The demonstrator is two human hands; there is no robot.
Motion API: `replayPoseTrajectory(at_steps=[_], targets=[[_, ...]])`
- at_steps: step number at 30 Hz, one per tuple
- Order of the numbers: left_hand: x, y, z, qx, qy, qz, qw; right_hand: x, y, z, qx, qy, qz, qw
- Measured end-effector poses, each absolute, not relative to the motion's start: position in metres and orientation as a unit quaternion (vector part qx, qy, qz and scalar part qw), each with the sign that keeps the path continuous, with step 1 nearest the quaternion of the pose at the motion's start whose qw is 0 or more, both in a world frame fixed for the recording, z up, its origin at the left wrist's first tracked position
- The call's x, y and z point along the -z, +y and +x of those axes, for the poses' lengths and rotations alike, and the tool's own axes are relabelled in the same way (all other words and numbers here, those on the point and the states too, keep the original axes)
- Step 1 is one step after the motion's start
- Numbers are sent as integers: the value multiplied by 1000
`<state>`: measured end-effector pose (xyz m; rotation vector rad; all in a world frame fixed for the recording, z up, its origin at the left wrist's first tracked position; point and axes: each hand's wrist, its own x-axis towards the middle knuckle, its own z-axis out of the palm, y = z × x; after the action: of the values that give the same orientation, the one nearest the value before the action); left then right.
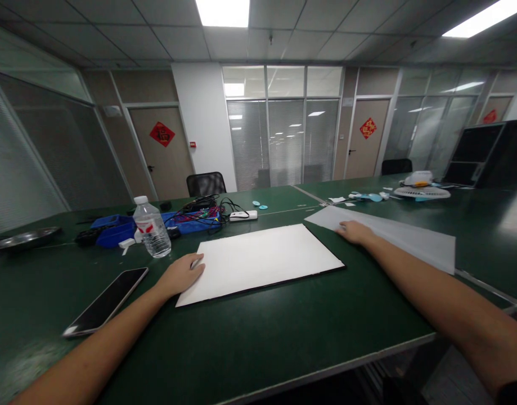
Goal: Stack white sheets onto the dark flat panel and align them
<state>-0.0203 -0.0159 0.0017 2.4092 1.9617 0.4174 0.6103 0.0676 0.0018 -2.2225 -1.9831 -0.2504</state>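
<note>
A white board with a dark edge (pixel 262 260) lies flat on the green table (pixel 258 332) in front of me. My left hand (pixel 181 275) rests on the board's left edge, fingers curled loosely against it. My right hand (pixel 354 231) lies flat, palm down, on the near corner of a thin translucent white sheet (pixel 410 236) that stretches to the right of the board. Neither hand lifts anything.
A black phone (pixel 107 302) lies at the left. A water bottle (pixel 152 227), blue trays (pixel 115 229) with cables (pixel 207 214) and a white device (pixel 243 215) stand behind the board. A white fan (pixel 422 189) and small blue bits sit far right. Table edge runs near me.
</note>
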Motion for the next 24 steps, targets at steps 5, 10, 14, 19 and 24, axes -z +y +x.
replayPoseTrajectory(at_steps=[5,10,14,19,24], targets=[[-4,-17,-18,-129,626,769,3,3,76,608,65,-658,-748,56],[-4,-18,-18,-132,625,769,6,8,75,594,65,-652,-754,56],[-5,-19,-17,-135,623,770,7,9,73,588,60,-638,-765,62],[-6,-20,-16,-142,623,769,14,7,70,581,70,-640,-762,71],[-7,-22,-15,-140,624,769,11,3,62,568,92,-645,-753,90]])
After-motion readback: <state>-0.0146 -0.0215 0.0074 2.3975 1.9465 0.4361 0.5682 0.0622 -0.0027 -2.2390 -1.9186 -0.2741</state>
